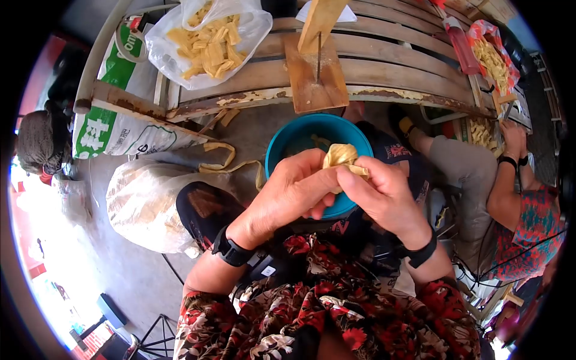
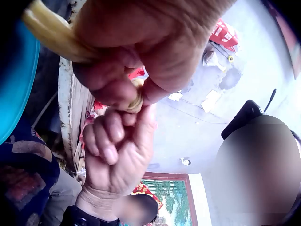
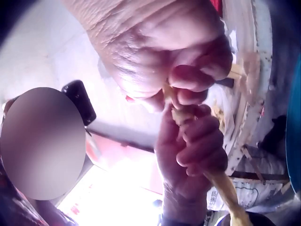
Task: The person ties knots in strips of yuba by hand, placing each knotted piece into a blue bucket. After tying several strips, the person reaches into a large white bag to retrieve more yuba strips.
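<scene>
A pale yellow, soft strip that looks like tofu skin is bunched between both hands, above a blue-green bucket. My left hand pinches it from the left, its thumb towards the right hand. From the other side my right hand pinches the same strip between thumb and fingers. Seen from the left wrist, a small coil sits where the fingertips of both hands meet. One long tail of the strip runs out below the left hand in the right wrist view. The palms hide part of the strip.
A slatted bench stands ahead, bearing a wooden block with an upright rod and a plastic bag of folded yellow pieces. Loose yellow strips lie left of the bucket, near a filled translucent sack. Another person sits at right.
</scene>
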The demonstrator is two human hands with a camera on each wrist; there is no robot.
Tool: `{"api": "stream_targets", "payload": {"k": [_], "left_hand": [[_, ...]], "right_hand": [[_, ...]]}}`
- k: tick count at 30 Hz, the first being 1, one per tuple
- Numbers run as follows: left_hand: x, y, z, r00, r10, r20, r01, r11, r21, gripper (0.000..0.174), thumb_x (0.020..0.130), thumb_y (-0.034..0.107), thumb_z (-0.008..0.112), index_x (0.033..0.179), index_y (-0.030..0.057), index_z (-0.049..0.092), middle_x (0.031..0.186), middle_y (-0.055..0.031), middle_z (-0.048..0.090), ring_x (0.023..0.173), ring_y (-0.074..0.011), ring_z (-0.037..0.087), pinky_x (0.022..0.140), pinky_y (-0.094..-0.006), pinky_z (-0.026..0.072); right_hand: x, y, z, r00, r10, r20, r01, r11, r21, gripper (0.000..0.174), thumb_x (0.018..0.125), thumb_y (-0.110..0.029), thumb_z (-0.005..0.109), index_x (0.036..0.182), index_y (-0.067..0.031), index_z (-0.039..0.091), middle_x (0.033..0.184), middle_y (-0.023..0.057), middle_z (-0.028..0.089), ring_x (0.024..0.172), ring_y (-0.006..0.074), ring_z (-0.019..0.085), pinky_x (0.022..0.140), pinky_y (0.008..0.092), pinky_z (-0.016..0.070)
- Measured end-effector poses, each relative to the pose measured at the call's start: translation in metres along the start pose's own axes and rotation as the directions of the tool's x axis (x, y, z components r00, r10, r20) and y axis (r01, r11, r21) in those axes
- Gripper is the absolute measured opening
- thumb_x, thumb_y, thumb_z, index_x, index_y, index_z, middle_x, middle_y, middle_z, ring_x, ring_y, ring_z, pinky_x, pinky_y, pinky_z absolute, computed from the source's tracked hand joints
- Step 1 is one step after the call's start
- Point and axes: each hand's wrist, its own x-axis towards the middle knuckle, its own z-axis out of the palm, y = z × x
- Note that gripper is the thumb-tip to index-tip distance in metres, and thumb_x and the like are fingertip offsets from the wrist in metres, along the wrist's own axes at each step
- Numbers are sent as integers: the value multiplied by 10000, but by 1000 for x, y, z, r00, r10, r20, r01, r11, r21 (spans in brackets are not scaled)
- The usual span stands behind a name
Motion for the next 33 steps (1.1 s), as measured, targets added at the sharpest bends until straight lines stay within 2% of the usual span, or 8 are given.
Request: {"api": "stream_targets", "payload": {"k": [4,6,9,11,16,18,25,33], "left_hand": [[-17,1,-30,993,80,-84,-79,997,24,174,832,146,691,934,18,633,810,10,612,734,-49,528,644,-200,426],[-18,-3,-40,982,124,-146,-91,973,211,146,826,135,694,891,11,651,790,12,617,725,-52,530,632,-208,431],[-18,6,-37,946,285,-154,-218,912,347,129,801,121,709,858,14,663,764,-24,636,692,-86,566,616,-230,451],[-17,9,-34,915,398,-62,-311,796,519,113,781,106,715,850,29,669,761,-61,640,680,-138,593,614,-255,464],[-6,25,-24,744,616,258,-560,366,743,96,744,101,720,809,55,667,744,-87,639,631,-251,614,543,-311,480],[-8,29,-37,721,627,295,-570,295,767,88,743,98,717,801,55,667,722,-79,636,591,-252,608,508,-321,468],[43,24,-62,863,481,-153,-272,698,662,146,813,158,676,859,19,669,687,-112,630,590,-146,565,580,-273,453],[148,20,-86,662,695,-281,-45,411,911,215,825,203,661,848,-11,654,648,-90,595,600,-88,515,553,-260,423]], "right_hand": [[-20,1,-20,998,57,-2,-51,907,419,274,950,-236,524,772,-29,536,619,-42,480,519,19,386,453,192,317],[-13,-1,-27,965,181,190,-209,968,139,296,971,-261,470,866,-3,571,692,4,565,603,46,521,537,181,413],[7,16,-40,977,-30,210,4,992,123,447,975,-355,434,1127,42,573,913,93,646,836,116,605,774,258,475],[18,17,-47,965,-3,261,-30,992,123,445,969,-358,440,1154,28,565,916,101,652,812,131,627,736,252,488],[40,-9,-31,652,239,720,-440,892,103,355,974,-344,419,1058,-18,533,770,59,612,565,115,589,537,237,464],[39,-2,-35,613,258,747,-394,919,6,352,973,-356,412,941,-25,529,707,27,557,555,92,547,535,233,467],[77,15,-49,902,203,381,-246,967,67,272,941,-315,509,892,-49,545,678,1,550,531,35,483,479,186,390],[160,61,-50,934,-241,-264,67,844,-533,270,894,-280,553,852,-13,558,572,65,491,520,104,478,487,286,382]]}}
